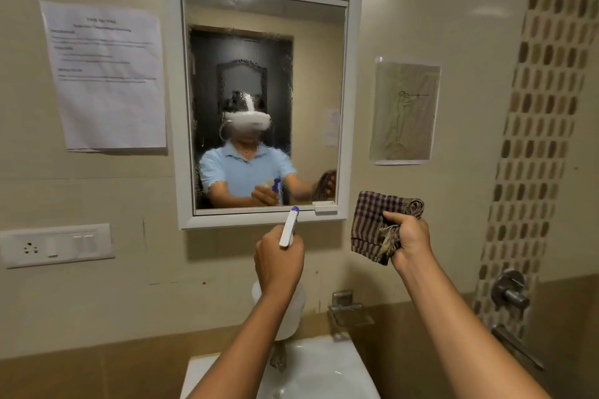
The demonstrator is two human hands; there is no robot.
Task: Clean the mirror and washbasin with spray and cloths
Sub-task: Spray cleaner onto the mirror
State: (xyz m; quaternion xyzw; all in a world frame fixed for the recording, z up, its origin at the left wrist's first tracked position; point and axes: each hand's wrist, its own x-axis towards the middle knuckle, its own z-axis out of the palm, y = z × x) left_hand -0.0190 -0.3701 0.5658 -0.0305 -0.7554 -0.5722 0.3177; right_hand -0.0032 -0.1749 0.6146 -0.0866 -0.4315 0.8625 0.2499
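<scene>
White plastic marks the spray bottle (288,227), which is gripped in the left hand (279,261) at the centre of the scene, its fingers curled round the neck and trigger while the translucent body hangs below the wrist. The bottle's long axis is tilted up and slightly to the right, so that the blue-tipped nozzle is aimed at the lower edge of the mirror (265,97), which lies straight ahead, above and beyond both hands on the far wall. The glass is seen to be covered with droplets and streaks of liquid over most of its height, from which it may be judged that spraying is largely done and wiping is the step to come. To the right, the checked cloth (377,223) is clutched in the right hand (409,238), bunched at one corner with the rest held open toward the wall; it is held near the mirror's lower right corner, just outside the frame. The cloth hand is judged the better placed for the wipe, a short move up and to the left being required. The washbasin (353,366) lies low and near, beneath both forearms, and appears not yet attended to.
</scene>
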